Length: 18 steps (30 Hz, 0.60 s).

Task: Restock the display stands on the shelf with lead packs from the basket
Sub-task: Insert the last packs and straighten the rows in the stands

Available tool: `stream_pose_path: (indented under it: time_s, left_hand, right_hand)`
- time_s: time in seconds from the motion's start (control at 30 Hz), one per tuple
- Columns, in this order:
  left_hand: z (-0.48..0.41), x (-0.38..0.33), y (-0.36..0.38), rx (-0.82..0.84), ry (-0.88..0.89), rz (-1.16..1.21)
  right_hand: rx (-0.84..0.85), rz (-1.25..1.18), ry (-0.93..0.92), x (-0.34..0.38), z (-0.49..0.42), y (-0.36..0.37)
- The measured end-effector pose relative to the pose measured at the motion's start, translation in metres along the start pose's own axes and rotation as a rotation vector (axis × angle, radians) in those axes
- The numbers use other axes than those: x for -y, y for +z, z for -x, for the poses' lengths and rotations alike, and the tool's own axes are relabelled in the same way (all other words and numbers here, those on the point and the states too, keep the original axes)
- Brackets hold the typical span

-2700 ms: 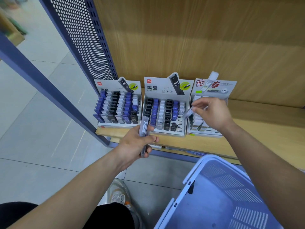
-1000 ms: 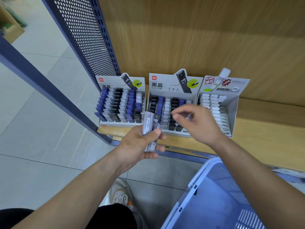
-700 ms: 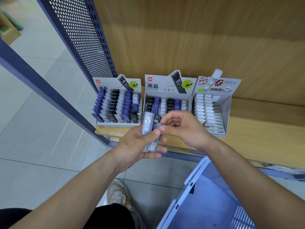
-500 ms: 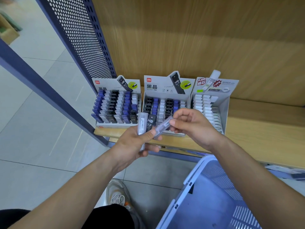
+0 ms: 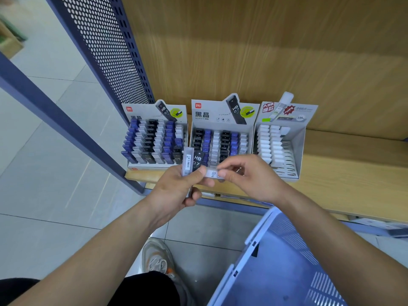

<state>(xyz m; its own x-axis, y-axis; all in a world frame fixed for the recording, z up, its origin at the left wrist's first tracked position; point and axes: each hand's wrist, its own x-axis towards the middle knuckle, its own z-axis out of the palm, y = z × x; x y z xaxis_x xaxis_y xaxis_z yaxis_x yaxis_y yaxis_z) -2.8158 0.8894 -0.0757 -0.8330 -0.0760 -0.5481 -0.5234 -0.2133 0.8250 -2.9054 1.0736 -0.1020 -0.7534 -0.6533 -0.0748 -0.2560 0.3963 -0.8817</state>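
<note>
Head view: left hand (image 5: pixel 174 191) grips two lead packs upright, side by side: a clear one with a barcode (image 5: pixel 187 161) and a black one marked HB 0.7 (image 5: pixel 197 161). Right hand (image 5: pixel 251 180) pinches a third, pale pack (image 5: pixel 212 174) between thumb and forefinger; it lies roughly level, its left end at the left thumb. Both hands are in front of the middle display stand (image 5: pixel 209 112), above the front edge of the wooden shelf (image 5: pixel 353 168). Left stand (image 5: pixel 141 112): rows of blue, black and white packs, looks full. Middle stand: same colours. Right stand (image 5: pixel 300 151): white packs, with open slots on its right side. Blue basket (image 5: pixel 276 272) at bottom right, below the right forearm; can't tell its contents. Shoe (image 5: pixel 157 259) on the tiled floor (image 5: pixel 44 195).
</note>
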Motion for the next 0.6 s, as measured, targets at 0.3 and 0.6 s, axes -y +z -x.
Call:
stream_pose_path:
  time_s: [0.3,0.6]
  left_hand:
    - [-0.004,0.005,-0.005,-0.066,-0.040,-0.021]
    - [-0.008,0.012,-0.007,-0.041,-0.069,-0.092]
  right_hand:
    - [-0.119,-0.359,0.188,-0.024,0.007,-0.025]
    - [-0.426,0.056,0.216,-0.044,-0.018,-0.062]
